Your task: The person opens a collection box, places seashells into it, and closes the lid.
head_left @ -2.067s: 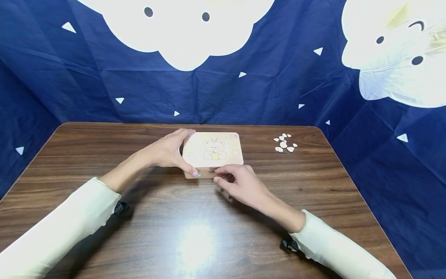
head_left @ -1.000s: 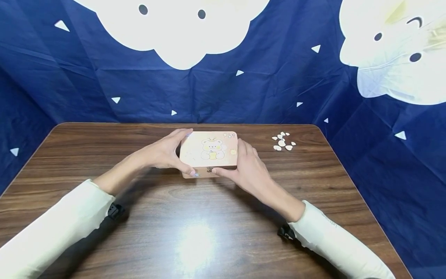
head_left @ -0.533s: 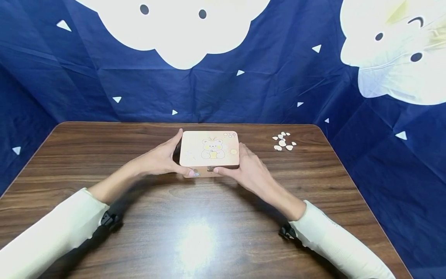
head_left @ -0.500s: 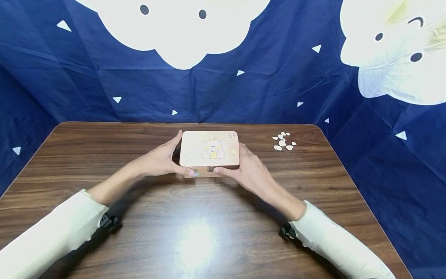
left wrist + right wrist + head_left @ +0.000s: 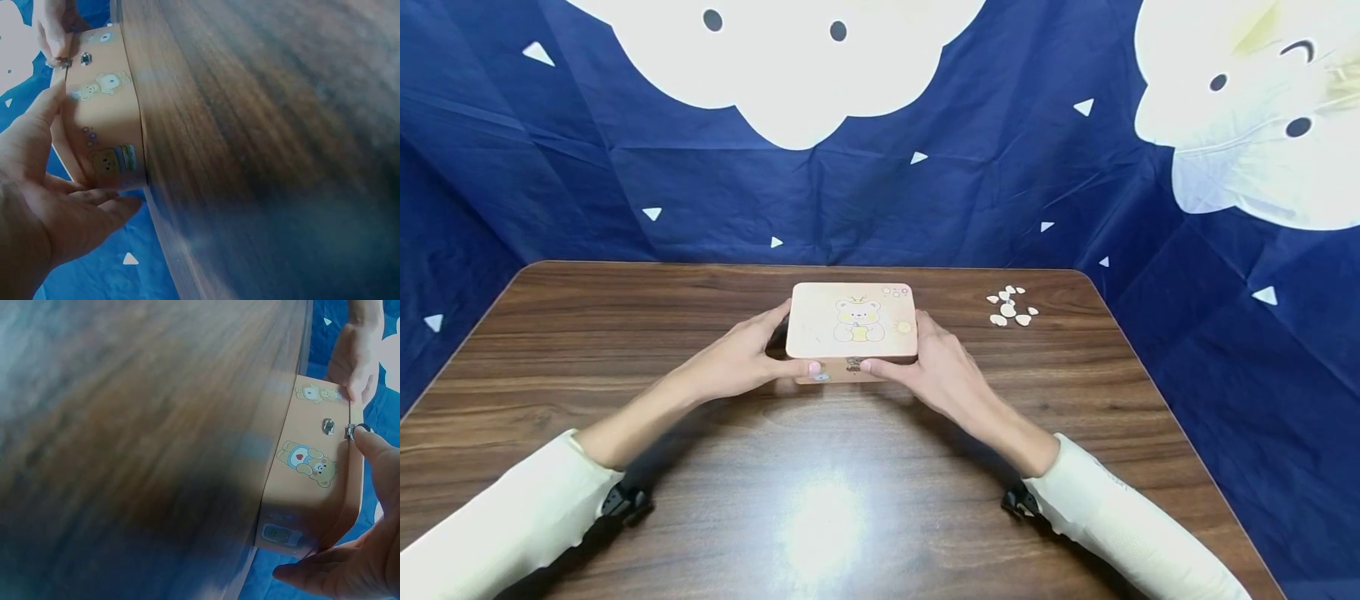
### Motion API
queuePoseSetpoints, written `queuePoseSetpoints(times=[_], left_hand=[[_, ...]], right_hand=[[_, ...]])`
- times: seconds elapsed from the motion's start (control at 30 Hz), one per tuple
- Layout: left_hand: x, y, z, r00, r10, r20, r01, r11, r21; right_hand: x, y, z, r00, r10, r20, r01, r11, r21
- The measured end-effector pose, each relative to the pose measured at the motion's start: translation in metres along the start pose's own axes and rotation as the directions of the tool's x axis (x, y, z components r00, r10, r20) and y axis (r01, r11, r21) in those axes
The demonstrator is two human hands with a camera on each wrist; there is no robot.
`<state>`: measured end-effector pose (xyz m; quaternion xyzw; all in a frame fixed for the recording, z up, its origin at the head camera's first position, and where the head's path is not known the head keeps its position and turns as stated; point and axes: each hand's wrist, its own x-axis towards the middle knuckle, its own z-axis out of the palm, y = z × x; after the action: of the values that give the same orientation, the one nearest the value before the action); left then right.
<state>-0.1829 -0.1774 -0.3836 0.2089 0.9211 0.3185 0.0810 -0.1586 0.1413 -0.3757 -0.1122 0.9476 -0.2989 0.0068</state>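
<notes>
A peach storage box (image 5: 850,321) with a bear drawn on its lid sits near the table's back edge, its lid down. My left hand (image 5: 733,358) holds its left end, the thumb on the front by the lid seam and the fingers along the side. My right hand (image 5: 951,379) grips the other end. In the right wrist view, its thumb touches the metal latch (image 5: 351,431) on the lid's edge, apart from the catch plate (image 5: 328,427) on the box body. Bear stickers decorate the front. The inside of the box is hidden.
Several small white pieces, some heart-shaped, lie in a cluster (image 5: 1008,309) at the table's back right. Behind the wooden table (image 5: 850,467) hangs a blue curtain (image 5: 850,200) with white clouds and triangles. Dark wrist devices (image 5: 627,504) hang under both sleeves.
My right hand has gone from fingering the clasp to gripping the box's right end, thumb still near the clasp. My left fingers have slid down from the back left corner toward the side.
</notes>
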Motion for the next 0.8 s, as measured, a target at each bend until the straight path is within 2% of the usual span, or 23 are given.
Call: queuePoseSetpoints(times=[0.23, 0.4, 0.6, 0.8], left_hand=[[-0.001, 0.007, -0.007, 1.0, -0.022, -0.002, 0.022, 1.0, 0.009], [0.0, 0.016, -0.015, 0.996, -0.089, 0.002, 0.089, 0.996, -0.031], [0.003, 0.024, -0.022, 0.993, -0.122, -0.005, 0.121, 0.988, -0.092], [0.006, 0.03, -0.025, 0.98, -0.197, -0.004, 0.195, 0.975, -0.104]], right_hand=[[0.001, -0.006, -0.008, 1.0, 0.02, -0.005, -0.02, 1.0, 0.002], [0.005, -0.012, -0.018, 0.999, 0.042, -0.008, -0.042, 0.999, 0.025], [0.014, -0.021, -0.029, 0.998, 0.058, -0.027, -0.057, 0.998, 0.041], [0.022, -0.022, -0.037, 0.996, 0.089, -0.025, -0.088, 0.995, 0.057]])
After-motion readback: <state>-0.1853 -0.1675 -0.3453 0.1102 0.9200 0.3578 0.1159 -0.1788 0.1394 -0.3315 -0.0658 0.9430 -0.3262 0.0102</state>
